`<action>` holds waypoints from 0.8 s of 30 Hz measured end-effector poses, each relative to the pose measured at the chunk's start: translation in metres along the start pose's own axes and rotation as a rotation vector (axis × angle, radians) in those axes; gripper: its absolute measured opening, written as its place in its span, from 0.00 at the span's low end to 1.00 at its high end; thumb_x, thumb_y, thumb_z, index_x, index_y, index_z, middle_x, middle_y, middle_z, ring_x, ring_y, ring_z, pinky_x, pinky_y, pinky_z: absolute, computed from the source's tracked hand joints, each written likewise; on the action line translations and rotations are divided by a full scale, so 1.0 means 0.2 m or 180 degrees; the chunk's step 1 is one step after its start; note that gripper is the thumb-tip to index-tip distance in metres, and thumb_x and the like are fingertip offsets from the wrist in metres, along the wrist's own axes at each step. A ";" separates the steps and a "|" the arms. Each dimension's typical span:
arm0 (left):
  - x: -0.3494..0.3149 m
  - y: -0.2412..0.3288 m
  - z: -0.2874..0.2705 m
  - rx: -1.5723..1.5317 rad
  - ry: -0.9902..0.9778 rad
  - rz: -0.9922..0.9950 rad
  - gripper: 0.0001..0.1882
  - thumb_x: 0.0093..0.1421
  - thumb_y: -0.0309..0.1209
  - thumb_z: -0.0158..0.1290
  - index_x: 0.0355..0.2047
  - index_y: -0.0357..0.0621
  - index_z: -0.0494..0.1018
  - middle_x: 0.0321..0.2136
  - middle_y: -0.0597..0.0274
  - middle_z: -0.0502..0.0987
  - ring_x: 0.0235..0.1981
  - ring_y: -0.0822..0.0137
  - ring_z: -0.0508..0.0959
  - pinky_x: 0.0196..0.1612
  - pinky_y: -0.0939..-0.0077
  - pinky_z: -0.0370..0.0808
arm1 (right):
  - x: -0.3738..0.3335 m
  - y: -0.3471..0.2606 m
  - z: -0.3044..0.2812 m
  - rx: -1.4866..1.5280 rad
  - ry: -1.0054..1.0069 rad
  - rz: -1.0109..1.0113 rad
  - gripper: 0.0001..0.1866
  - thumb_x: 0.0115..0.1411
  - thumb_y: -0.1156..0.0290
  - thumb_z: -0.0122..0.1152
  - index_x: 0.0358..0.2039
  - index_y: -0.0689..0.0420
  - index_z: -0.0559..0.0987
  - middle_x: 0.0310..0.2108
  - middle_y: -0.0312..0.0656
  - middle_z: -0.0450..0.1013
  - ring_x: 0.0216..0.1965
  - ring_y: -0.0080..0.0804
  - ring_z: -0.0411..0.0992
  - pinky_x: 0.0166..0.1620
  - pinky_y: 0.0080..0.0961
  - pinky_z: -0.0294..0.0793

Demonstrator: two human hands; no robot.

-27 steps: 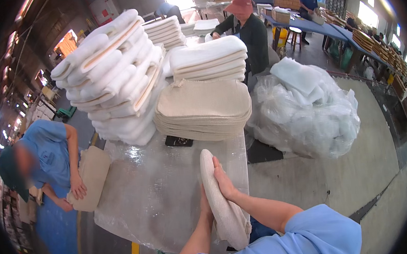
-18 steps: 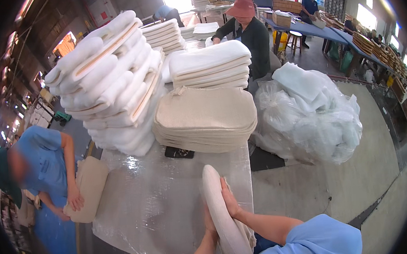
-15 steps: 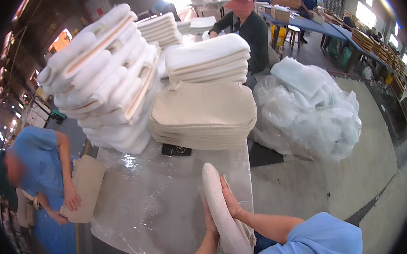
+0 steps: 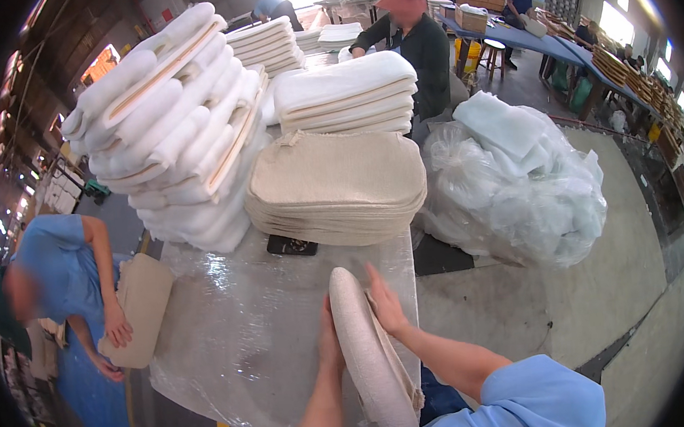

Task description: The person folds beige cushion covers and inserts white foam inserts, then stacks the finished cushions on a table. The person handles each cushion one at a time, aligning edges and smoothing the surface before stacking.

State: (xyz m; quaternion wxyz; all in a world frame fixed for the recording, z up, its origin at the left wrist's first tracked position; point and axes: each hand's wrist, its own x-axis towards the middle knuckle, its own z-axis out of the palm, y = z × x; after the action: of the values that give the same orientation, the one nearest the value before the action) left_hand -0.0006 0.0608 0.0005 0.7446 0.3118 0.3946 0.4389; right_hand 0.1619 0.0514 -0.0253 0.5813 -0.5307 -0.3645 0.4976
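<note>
A beige fabric-covered cushion (image 4: 372,354) stands on its long edge at the table's near end, its top leaning a little left. My left hand (image 4: 330,337) lies along its left face and holds it up, fingertips partly hidden. On the other side, my right hand (image 4: 386,305) is open, fingers stretched out and slightly blurred, with its thumb side close to the loose fabric edge. Whether the right palm touches the cushion, I cannot tell. Beyond my hands sits a stack of flat beige fabric covers (image 4: 336,182), with a small black object (image 4: 291,245) at its front edge.
Tall piles of white padding (image 4: 170,130) and folded white pads (image 4: 345,94) fill the table's far side. A large plastic-wrapped bundle (image 4: 514,185) stands right of the plastic-covered table (image 4: 240,340). At left a co-worker (image 4: 68,264) handles a beige cushion (image 4: 142,307); another person (image 4: 413,42) stands behind the pads.
My right hand has straightened its fingers and eased off the cushion's face. My left hand has slid up along the left side. The cushion has shifted slightly left in the picture.
</note>
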 end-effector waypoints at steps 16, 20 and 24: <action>0.24 -0.40 -0.24 -0.0255 -0.0517 -0.0366 0.39 0.82 0.58 0.32 0.81 0.45 0.52 0.78 0.55 0.59 0.77 0.58 0.60 0.79 0.62 0.56 | 0.11 0.30 0.14 -0.0420 0.0133 -0.0566 0.37 0.82 0.46 0.30 0.78 0.60 0.62 0.78 0.51 0.59 0.79 0.46 0.55 0.80 0.36 0.48; 0.26 -0.31 -0.21 0.0205 -0.0677 -0.0202 0.40 0.82 0.59 0.32 0.81 0.45 0.53 0.78 0.55 0.60 0.77 0.58 0.61 0.79 0.62 0.57 | 0.17 0.24 0.08 -0.0377 -0.0004 -0.0365 0.35 0.83 0.50 0.32 0.79 0.61 0.61 0.80 0.49 0.58 0.81 0.44 0.52 0.80 0.36 0.46; 0.02 -0.08 -0.03 0.1067 0.0066 0.0184 0.40 0.81 0.61 0.32 0.80 0.46 0.54 0.76 0.56 0.62 0.75 0.57 0.63 0.78 0.62 0.59 | -0.02 0.08 -0.02 -0.0150 -0.0174 0.0054 0.36 0.83 0.53 0.35 0.81 0.62 0.52 0.83 0.48 0.48 0.84 0.41 0.42 0.82 0.36 0.38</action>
State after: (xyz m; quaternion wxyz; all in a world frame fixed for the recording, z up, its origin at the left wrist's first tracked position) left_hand 0.0023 0.0579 -0.0169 0.6651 0.4382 0.4608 0.3914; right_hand 0.1617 0.0449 -0.0420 0.5542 -0.5335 -0.3873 0.5081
